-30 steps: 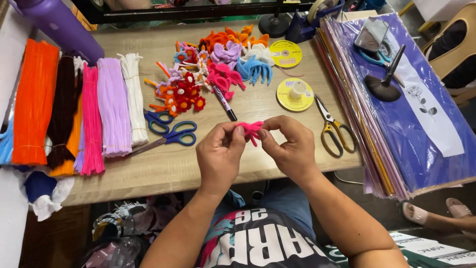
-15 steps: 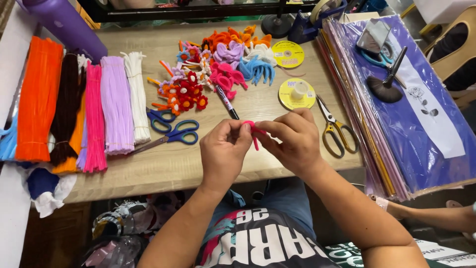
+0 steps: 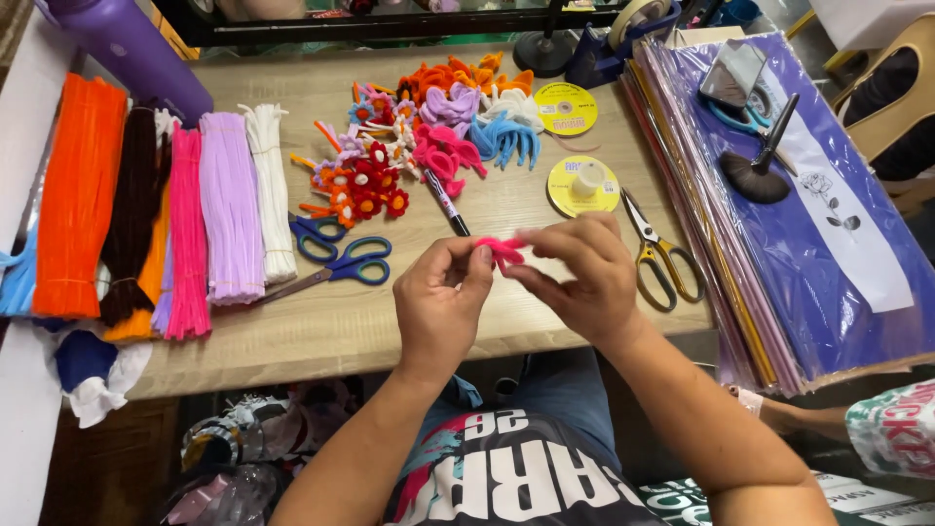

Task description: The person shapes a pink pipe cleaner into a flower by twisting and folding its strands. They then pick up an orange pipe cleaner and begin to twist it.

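Both hands have come closer together — the left hand [image 3: 443,307] and right hand [image 3: 575,282] pinch the pink fuzzy stick [image 3: 502,251], black marker [image 3: 446,203] at 12 o'clock.

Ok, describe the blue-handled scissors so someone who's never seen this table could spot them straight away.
Start at the wooden table and find the row of pipe-cleaner bundles along its left side, ending with the white bundle. The blue-handled scissors lie just right of that bundle's lower end, left of the left hand. Their blue handles set them apart from the yellow-handled scissors beyond the right hand.
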